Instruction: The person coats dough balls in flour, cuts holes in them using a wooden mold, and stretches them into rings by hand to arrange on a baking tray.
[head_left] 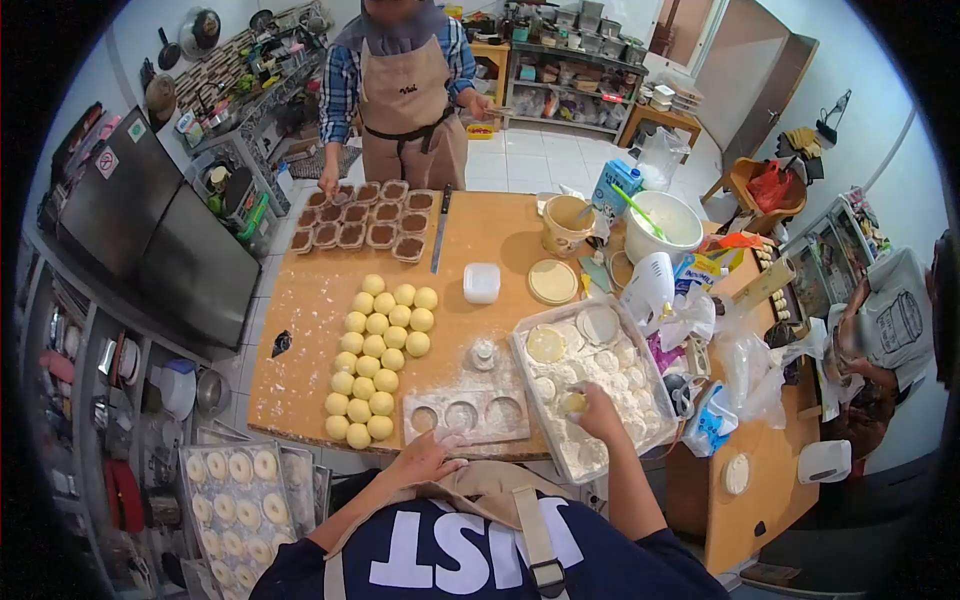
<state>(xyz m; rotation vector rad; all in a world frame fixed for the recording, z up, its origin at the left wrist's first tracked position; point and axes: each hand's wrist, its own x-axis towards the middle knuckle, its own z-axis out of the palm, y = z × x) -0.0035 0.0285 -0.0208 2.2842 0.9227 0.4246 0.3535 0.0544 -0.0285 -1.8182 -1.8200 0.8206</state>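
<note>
My left hand (425,458) lies at the near edge of a floured mold board (466,436) with three round hollows, its fingers spread. Over the tray of flour (652,385), my right hand (597,412) has its fingers round a small yellowish dough piece (575,402). Round flour-coated pieces and two round lids or discs sit in that tray. Left of the board, rows of yellow dough balls (385,347) rest on the wooden table (300,350). A small floured round object (484,354) stands just behind the board.
Across the table, a person in an apron (400,100) has a hand at chocolate-coloured filled cups (380,235). A knife (441,230) lies beside them. Tubs, a mixer (650,290) and bags crowd the right. Trays of ring doughs (238,500) stand lower left; another person (880,330) is far right.
</note>
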